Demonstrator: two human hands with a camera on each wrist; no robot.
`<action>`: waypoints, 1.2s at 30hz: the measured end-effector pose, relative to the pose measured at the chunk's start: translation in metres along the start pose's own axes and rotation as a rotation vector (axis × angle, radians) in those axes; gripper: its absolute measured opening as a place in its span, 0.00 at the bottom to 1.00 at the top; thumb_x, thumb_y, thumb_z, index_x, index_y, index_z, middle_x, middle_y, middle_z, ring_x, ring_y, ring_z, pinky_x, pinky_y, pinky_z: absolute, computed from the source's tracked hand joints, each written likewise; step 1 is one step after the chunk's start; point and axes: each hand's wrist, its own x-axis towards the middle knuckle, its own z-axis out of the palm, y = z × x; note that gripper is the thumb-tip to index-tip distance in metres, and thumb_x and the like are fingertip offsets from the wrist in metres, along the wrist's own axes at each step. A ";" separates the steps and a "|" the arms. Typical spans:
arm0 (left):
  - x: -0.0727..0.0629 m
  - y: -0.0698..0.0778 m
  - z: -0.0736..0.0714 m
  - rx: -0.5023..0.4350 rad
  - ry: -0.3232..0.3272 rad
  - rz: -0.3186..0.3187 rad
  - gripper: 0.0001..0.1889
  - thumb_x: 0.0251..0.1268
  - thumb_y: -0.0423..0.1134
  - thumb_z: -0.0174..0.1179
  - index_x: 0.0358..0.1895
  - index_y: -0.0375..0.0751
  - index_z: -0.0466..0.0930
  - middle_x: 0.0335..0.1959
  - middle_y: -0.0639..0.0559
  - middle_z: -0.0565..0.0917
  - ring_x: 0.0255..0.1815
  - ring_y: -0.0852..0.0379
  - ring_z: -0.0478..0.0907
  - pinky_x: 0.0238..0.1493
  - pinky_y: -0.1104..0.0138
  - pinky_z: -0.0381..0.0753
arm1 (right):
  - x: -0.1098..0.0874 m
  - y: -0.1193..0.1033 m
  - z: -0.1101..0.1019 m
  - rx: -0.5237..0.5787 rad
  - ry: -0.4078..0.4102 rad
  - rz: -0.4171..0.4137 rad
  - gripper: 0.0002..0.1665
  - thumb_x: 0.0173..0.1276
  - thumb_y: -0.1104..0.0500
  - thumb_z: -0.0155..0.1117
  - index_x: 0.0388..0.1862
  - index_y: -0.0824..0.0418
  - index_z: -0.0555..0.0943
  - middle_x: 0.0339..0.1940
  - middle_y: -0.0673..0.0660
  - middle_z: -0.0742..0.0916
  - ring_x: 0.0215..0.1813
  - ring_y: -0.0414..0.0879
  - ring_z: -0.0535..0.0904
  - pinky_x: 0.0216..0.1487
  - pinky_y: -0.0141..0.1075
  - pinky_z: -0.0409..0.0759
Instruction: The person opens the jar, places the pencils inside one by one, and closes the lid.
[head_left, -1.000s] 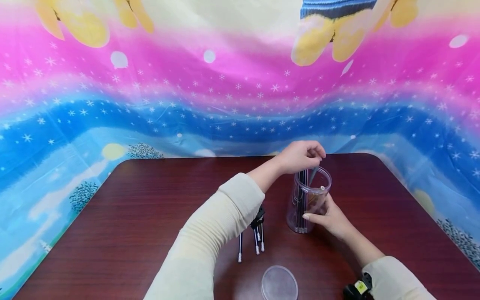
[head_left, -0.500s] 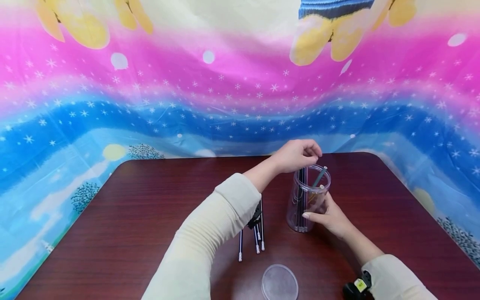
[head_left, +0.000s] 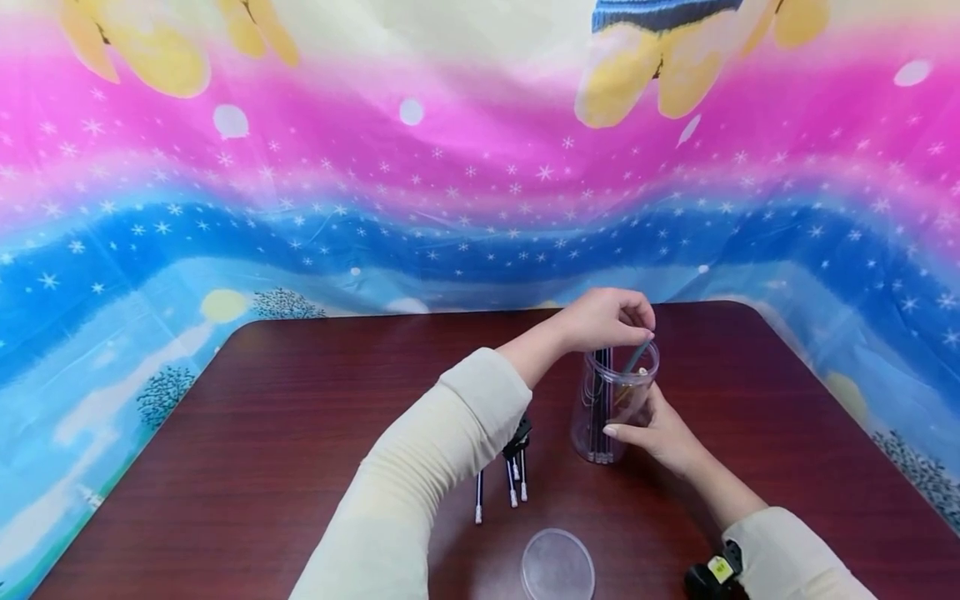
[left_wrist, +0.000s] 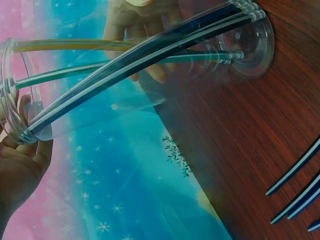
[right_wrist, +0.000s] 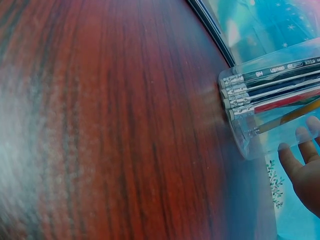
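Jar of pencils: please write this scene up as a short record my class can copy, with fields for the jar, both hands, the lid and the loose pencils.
Jar: clear, upright on the table, open at the top
Contents: several pencils, including a green pencil and a yellow pencil
Left hand: fingertips at the green pencil's top; whether they pinch it is unclear
Right hand: grips the jar's side
Lid: clear, flat on the table
Loose pencils: on the table, partly hidden behind the left sleeve

Our left arm (head_left: 420,467) reaches forward and rightward, wrist raised, our left hand (head_left: 609,320) with fingers curled toward its thumb. Our right arm (head_left: 731,496) slants in leftward, lower down; our right hand (head_left: 663,432) grips from the side, thumb stretched out, fingers slightly apart.
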 end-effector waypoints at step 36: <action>-0.036 -0.009 -0.015 0.013 0.106 0.000 0.05 0.56 0.38 0.57 0.36 0.45 0.76 0.33 0.60 0.77 0.35 0.70 0.72 0.37 0.80 0.69 | -0.002 0.001 0.000 0.008 -0.006 -0.004 0.45 0.53 0.67 0.62 0.63 0.63 0.45 0.54 0.69 0.67 0.46 0.36 0.72 0.42 0.28 0.72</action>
